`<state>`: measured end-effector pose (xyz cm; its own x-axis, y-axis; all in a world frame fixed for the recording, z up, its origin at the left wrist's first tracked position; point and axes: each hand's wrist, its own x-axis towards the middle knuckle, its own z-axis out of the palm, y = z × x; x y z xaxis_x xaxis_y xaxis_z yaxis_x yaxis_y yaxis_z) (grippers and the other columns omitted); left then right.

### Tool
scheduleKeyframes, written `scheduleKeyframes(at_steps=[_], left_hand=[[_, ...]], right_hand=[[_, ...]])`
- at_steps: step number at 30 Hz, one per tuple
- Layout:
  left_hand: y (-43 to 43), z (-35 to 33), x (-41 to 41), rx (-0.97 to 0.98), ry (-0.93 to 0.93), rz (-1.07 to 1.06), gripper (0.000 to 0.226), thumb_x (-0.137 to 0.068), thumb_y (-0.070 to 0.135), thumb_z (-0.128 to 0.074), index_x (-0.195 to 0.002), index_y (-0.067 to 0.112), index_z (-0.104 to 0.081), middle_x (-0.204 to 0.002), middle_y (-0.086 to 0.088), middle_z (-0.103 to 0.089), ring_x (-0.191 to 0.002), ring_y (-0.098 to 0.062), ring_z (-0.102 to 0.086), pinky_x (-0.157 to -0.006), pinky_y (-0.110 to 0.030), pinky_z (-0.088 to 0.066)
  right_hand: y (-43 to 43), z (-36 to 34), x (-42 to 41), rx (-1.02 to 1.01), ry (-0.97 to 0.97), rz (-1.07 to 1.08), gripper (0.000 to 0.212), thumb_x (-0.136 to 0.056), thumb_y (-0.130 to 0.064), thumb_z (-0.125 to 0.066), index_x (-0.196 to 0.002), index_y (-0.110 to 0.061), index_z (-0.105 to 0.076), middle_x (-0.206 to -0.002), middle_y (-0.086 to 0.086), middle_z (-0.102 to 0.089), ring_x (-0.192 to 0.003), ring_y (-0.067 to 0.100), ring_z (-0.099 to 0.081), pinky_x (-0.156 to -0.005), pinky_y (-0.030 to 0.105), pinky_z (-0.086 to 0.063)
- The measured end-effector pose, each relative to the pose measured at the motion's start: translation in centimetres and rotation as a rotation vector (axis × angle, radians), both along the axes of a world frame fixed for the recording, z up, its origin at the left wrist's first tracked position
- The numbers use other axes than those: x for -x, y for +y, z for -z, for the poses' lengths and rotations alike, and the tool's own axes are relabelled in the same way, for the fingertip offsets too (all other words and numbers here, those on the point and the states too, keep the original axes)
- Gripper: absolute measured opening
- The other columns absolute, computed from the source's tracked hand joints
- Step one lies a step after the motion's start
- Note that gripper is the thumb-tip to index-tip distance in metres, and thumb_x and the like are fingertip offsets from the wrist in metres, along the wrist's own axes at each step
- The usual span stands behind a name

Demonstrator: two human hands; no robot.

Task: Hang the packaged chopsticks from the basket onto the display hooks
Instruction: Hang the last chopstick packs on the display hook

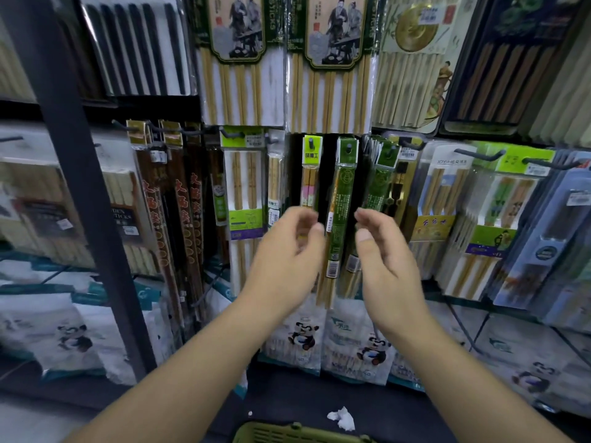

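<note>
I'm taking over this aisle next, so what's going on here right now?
A person stands at a wall of packaged chopsticks on hooks. A narrow green pack hangs from a hook in the middle row, and both hands are raised on either side of it. The left hand and right hand have loosely curled fingers and hold nothing; whether the left thumb touches the pack is unclear. The rim of a green basket shows below, its contents out of view.

crumpled white paper (341,418) lies on dark floor (287,401).
</note>
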<state>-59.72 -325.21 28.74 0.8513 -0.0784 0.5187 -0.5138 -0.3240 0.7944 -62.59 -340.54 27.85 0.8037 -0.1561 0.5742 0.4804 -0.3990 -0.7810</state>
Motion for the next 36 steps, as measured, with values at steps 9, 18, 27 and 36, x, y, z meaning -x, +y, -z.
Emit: scheduleKeyframes(at_steps=[9, 18, 27, 36], left_hand=[[-4.1, -1.4, -3.2, 0.128, 0.210, 0.186, 0.060, -0.108, 0.050, -0.040, -0.161, 0.026, -0.027, -0.133, 0.035, -0.042, -0.114, 0.023, -0.037, -0.094, -0.002, -0.024], [-5.7, -1.5, -4.8, 0.332, 0.410, 0.337, 0.057, -0.109, 0.052, -0.031, -0.162, 0.030, -0.026, -0.159, 0.013, -0.036, -0.112, 0.015, -0.039, -0.071, 0.002, -0.033], [-5.6, 3.6, -4.7, 0.391, 0.542, 0.381, 0.066, -0.105, 0.062, -0.031, -0.163, 0.031, -0.024, -0.168, 0.009, -0.029, -0.142, 0.000, -0.030, -0.112, -0.025, -0.025], [-4.9, 3.8, -3.6, 0.335, 0.561, 0.354, 0.067, -0.106, 0.062, -0.029, -0.163, 0.029, -0.023, -0.169, 0.007, -0.026, -0.154, -0.009, -0.023, -0.128, -0.038, -0.018]], right_hand=[[1.9, -0.9, -3.7, -0.282, 0.216, -0.169, 0.083, -0.080, -0.087, -0.029, -0.156, -0.053, -0.020, -0.155, -0.033, -0.028, -0.146, -0.004, -0.027, -0.125, 0.041, -0.023], [2.3, -1.2, -6.6, -0.414, 0.294, -0.237, 0.083, -0.083, -0.080, -0.029, -0.159, -0.047, -0.021, -0.166, -0.014, -0.027, -0.151, 0.006, -0.026, -0.126, 0.046, -0.022], [2.4, 3.0, -6.6, -0.403, 0.387, -0.160, 0.068, -0.101, -0.067, -0.022, -0.161, -0.033, -0.025, -0.167, -0.009, -0.026, -0.151, 0.006, -0.024, -0.127, 0.040, -0.018], [2.1, 3.7, -4.8, -0.308, 0.358, -0.163, 0.084, -0.087, -0.081, -0.024, -0.161, -0.043, -0.016, -0.166, -0.019, -0.020, -0.149, -0.003, -0.022, -0.124, 0.032, -0.020]])
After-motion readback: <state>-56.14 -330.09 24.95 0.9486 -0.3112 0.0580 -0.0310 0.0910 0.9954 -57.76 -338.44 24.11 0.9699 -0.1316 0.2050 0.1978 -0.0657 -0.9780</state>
